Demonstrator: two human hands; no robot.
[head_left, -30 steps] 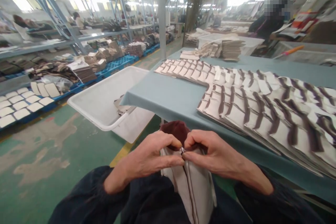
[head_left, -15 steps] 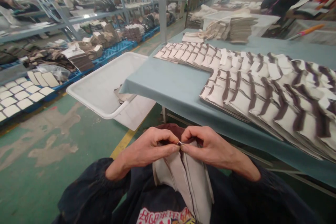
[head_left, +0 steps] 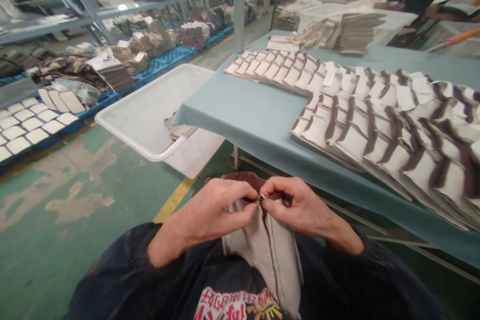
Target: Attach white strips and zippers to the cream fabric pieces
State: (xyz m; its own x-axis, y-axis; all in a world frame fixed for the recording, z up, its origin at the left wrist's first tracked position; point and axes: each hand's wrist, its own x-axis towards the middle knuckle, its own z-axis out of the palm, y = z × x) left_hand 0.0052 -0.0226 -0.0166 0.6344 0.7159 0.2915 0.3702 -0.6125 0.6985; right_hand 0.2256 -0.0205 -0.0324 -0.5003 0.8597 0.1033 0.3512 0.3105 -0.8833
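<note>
We see a factory: long benches [head_left: 123, 9] run back, stacks [head_left: 122, 79] sit on pallets [head_left: 178, 57], matching pieces [head_left: 352, 130] fill rows on a table [head_left: 255, 105], a yellow line [head_left: 176, 201] crosses green floor [head_left: 135, 200].

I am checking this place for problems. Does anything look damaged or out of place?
The green floor looks worn: pale patches break its colour to the left of the left hand. On the cloth piece that it and the right hand pinch, no damage stands out.
</note>
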